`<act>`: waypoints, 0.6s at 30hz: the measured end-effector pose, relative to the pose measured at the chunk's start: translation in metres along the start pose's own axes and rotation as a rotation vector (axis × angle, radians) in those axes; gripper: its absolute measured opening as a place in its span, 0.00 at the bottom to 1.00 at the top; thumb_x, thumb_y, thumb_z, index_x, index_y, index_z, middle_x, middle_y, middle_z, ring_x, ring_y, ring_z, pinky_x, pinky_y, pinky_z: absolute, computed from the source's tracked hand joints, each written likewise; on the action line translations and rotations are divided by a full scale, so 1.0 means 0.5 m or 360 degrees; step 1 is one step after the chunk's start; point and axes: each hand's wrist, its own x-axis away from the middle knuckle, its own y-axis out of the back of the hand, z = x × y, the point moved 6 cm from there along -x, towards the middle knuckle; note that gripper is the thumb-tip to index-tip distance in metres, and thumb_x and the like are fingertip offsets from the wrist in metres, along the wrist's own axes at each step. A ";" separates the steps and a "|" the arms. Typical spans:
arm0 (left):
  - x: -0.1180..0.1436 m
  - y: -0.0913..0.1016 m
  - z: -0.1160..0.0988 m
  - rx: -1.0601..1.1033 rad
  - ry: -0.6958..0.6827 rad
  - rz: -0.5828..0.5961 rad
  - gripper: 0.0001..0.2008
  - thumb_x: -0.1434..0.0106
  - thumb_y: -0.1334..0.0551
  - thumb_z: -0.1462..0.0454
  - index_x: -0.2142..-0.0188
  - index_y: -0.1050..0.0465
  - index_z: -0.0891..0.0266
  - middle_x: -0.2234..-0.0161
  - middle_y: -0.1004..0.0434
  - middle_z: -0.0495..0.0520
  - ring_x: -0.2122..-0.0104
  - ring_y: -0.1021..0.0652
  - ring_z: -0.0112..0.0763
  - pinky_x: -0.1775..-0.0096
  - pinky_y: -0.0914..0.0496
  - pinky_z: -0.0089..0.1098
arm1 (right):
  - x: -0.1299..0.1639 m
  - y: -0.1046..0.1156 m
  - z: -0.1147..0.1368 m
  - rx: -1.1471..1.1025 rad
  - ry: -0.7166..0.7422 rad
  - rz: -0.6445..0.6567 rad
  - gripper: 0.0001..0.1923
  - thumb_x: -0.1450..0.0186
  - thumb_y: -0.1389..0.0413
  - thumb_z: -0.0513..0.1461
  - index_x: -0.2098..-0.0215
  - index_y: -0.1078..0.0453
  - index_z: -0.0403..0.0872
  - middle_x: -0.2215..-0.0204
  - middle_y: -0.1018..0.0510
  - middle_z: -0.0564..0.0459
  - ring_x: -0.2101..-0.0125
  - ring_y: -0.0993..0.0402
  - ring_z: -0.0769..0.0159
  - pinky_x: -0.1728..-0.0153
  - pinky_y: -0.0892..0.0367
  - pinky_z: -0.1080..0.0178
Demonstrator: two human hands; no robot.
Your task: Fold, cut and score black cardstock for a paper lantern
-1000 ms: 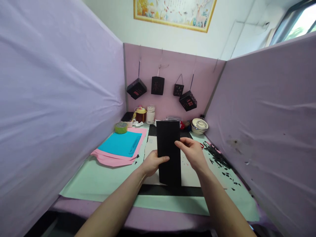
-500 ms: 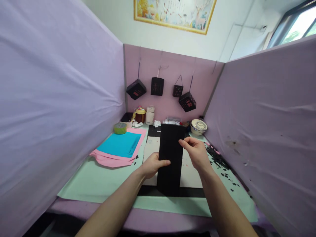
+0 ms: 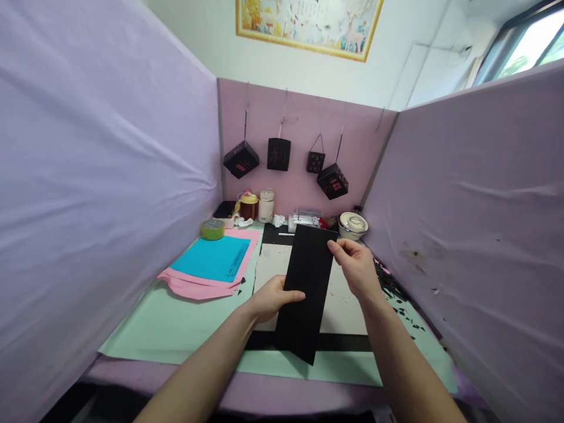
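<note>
I hold a long black folded paper sheet (image 3: 306, 288) upright above the desk, its top leaning to the right. My left hand (image 3: 271, 298) grips its left edge near the middle, thumb across the front. The top right corner is pinched by my right hand (image 3: 358, 267). Beneath the sheet lies a pale paper (image 3: 343, 305) with a black strip (image 3: 264, 341) along its near edge, on a mint-green mat (image 3: 176, 323).
Blue paper (image 3: 211, 258) lies on pink sheets (image 3: 194, 286) at the left, with a green tape roll (image 3: 213, 229) behind. Jars (image 3: 250, 205), a white bowl (image 3: 353, 224) and small items line the back wall. Black scraps (image 3: 392, 288) litter the right. Black paper lanterns (image 3: 279, 154) hang above.
The black sheet has tilted, its top swinging right and its bottom dropping toward me. My right hand slid up to the top right corner.
</note>
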 end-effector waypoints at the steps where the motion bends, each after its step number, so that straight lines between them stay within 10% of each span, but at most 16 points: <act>1: 0.000 0.000 0.000 0.0000 0.0009 0.0002 0.20 0.54 0.26 0.63 0.60 0.22 0.66 0.61 0.20 0.61 0.59 0.21 0.46 0.55 0.30 0.40 | -0.002 0.001 0.000 0.0012 0.0010 0.0008 0.20 0.43 0.41 0.52 0.79 0.37 0.45 0.84 0.43 0.60 0.80 0.50 0.73 0.80 0.53 0.66; 18: 0.010 -0.003 0.008 0.0009 0.0164 0.0113 0.18 0.52 0.28 0.64 0.60 0.22 0.64 0.61 0.19 0.58 0.60 0.21 0.43 0.57 0.28 0.36 | -0.033 0.012 -0.037 0.0074 0.0122 -0.0130 0.24 0.39 0.49 0.54 0.83 0.47 0.48 0.84 0.46 0.59 0.80 0.51 0.72 0.80 0.52 0.66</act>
